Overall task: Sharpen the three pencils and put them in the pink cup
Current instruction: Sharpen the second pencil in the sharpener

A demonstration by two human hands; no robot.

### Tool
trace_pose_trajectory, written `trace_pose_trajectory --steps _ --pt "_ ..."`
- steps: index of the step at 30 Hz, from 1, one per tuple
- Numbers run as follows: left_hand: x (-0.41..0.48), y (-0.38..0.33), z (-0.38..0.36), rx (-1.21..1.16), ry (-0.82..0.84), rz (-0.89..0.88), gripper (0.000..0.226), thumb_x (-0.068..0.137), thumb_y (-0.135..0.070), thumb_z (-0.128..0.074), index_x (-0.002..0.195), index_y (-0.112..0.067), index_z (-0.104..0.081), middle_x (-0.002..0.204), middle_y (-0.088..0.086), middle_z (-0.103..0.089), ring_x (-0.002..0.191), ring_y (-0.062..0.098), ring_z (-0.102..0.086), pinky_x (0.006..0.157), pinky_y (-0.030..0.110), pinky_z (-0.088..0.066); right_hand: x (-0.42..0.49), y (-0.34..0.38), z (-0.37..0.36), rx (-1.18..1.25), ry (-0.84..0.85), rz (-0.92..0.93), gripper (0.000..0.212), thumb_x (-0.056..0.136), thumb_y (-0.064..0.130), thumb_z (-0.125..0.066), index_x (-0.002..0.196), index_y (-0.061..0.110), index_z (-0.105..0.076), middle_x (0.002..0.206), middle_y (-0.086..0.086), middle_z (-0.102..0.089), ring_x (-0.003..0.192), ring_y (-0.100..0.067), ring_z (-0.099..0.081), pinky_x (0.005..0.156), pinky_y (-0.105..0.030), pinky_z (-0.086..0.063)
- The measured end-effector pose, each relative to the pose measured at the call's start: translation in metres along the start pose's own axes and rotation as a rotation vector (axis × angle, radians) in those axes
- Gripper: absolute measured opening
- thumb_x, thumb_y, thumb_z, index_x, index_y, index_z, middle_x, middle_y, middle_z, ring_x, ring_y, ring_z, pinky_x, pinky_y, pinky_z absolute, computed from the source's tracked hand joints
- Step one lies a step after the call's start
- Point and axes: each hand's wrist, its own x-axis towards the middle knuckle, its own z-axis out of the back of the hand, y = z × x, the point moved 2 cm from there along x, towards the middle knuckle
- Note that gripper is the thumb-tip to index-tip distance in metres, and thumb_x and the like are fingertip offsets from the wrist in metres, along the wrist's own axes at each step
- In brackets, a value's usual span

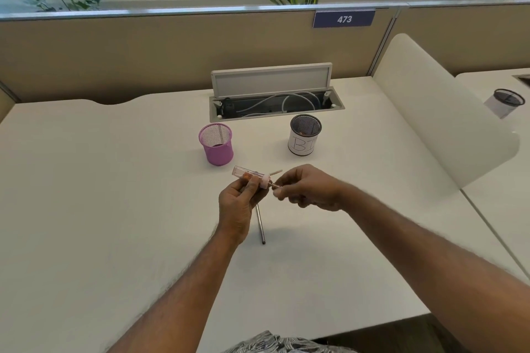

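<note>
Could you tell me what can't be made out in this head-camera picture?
- Pencil in the sharpener: mostly hidden by the right hand; tip unseen.
- Pencil on the table: upper end behind the left hand.
- Pink cup contents: too small and dark.

Pink wire-mesh cup (216,144), clear glossy plastic sharpener (249,175), smooth matt white desk (100,180).

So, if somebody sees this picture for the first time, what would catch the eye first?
Probably the two hands at the centre: the left hand holds a clear pink sharpener, and the right hand pinches a pencil at its cap. Next, the pink cup stands out behind them on the pale desk, left of a black mesh cup with a white paper label.
</note>
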Motion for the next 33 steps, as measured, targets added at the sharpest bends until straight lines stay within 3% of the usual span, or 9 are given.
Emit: trace_pose_trajectory --steps 3,6,8,11,18,23,28,33 --pt "-0.003 0.001 0.001 -0.009 -0.074 0.009 0.023 0.085 -0.017 -0.064 0.098 0.000 -0.071 0.091 0.013 -0.074 0.091 0.024 -0.071 0.080 0.031 -0.058 -0.002 -0.003 -0.007 -0.282 -0.303 0.246 0.015 0.080 0.010 -0.077 0.083 0.002 -0.065 0.064 -0.011 -0.062 0.050 -0.021 -0.055 0.045 -0.031 -0.047" --pt "-0.004 0.005 -0.001 -0.008 -0.152 0.021 0.015 0.091 -0.010 -0.062 0.095 0.000 -0.072 0.091 0.013 -0.074 0.091 0.025 -0.070 0.078 0.030 -0.058 -0.007 -0.007 -0.016 -0.787 -0.538 0.543 0.010 0.086 0.019 -0.070 0.084 0.010 -0.066 0.074 -0.005 -0.064 0.064 -0.026 -0.058 0.057 -0.039 -0.050" --pt "-0.004 0.007 -0.002 -0.002 -0.177 0.024 0.014 0.091 -0.010 -0.062 0.095 -0.002 -0.073 0.091 0.013 -0.074 0.091 0.025 -0.070 0.077 0.030 -0.058 -0.010 -0.012 -0.021 -1.032 -0.617 0.655 0.013 0.091 0.019 -0.063 0.090 0.007 -0.067 0.081 -0.008 -0.064 0.068 -0.031 -0.058 0.054 -0.041 -0.049" --pt "-0.005 0.008 -0.004 -0.001 -0.202 0.024 0.015 0.089 -0.014 -0.065 0.094 -0.004 -0.074 0.091 0.012 -0.075 0.090 0.025 -0.072 0.076 0.029 -0.058 -0.010 -0.016 -0.026 -1.101 -0.626 0.726 0.015 0.094 0.013 -0.058 0.090 0.001 -0.065 0.078 -0.013 -0.061 0.063 -0.034 -0.054 0.049 -0.042 -0.047" --pt "-0.004 0.011 -0.007 0.000 -0.224 0.019 0.014 0.092 -0.011 -0.063 0.089 -0.005 -0.075 0.086 0.010 -0.075 0.086 0.021 -0.071 0.074 0.027 -0.058 -0.007 -0.011 -0.024 -0.969 -0.561 0.682 0.020 0.093 0.013 -0.060 0.080 -0.001 -0.064 0.067 -0.014 -0.059 0.057 -0.035 -0.051 0.053 -0.043 -0.045" --pt "-0.002 0.008 -0.003 0.012 -0.121 0.001 0.015 0.093 -0.010 -0.060 0.092 -0.003 -0.074 0.088 0.010 -0.075 0.089 0.022 -0.071 0.077 0.028 -0.057 -0.004 -0.005 -0.015 -0.564 -0.414 0.455 0.030 0.089 0.013 -0.064 0.060 0.007 -0.062 0.054 -0.005 -0.059 0.049 -0.017 -0.046 0.051 -0.032 -0.038" --pt "-0.004 0.008 -0.002 0.007 -0.036 -0.022 0.017 0.087 -0.016 -0.062 0.089 -0.009 -0.077 0.092 0.010 -0.075 0.092 0.023 -0.071 0.080 0.029 -0.056 -0.002 0.004 -0.002 -0.327 -0.195 0.201 0.019 0.089 0.015 -0.065 0.076 0.003 -0.073 0.056 -0.002 -0.061 0.048 -0.010 -0.044 0.049 -0.024 -0.038" --pt "-0.002 0.008 0.001 -0.004 0.035 -0.014 0.019 0.085 -0.018 -0.063 0.094 -0.007 -0.075 0.094 0.010 -0.074 0.094 0.022 -0.070 0.083 0.031 -0.056 0.002 0.001 0.004 0.033 0.036 -0.102 0.021 0.094 0.014 -0.059 0.082 0.000 -0.069 0.057 -0.002 -0.052 0.039 -0.006 -0.032 0.036 -0.017 -0.020"
